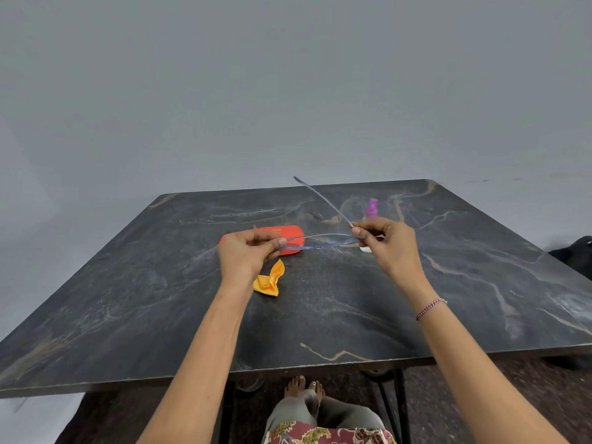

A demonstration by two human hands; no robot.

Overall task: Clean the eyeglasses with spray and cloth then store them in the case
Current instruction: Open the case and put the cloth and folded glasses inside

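I hold blue-framed eyeglasses [320, 243] above the middle of the dark marble table [160, 299]. My left hand [246, 251] pinches the frame's left end. My right hand [384, 243] pinches the right hinge, and that temple arm sticks up and away to the left. An orange-red case [288, 232] lies shut behind my left hand, partly hidden. A crumpled yellow cloth [268, 281] lies on the table just below my left hand. The purple spray bottle [371, 208] stands behind my right hand, its lower part hidden.
A small white object [365, 249] lies on the table under my right hand. A dark object [576, 254] sits off the table's right edge. My knees and feet show below the table's near edge.
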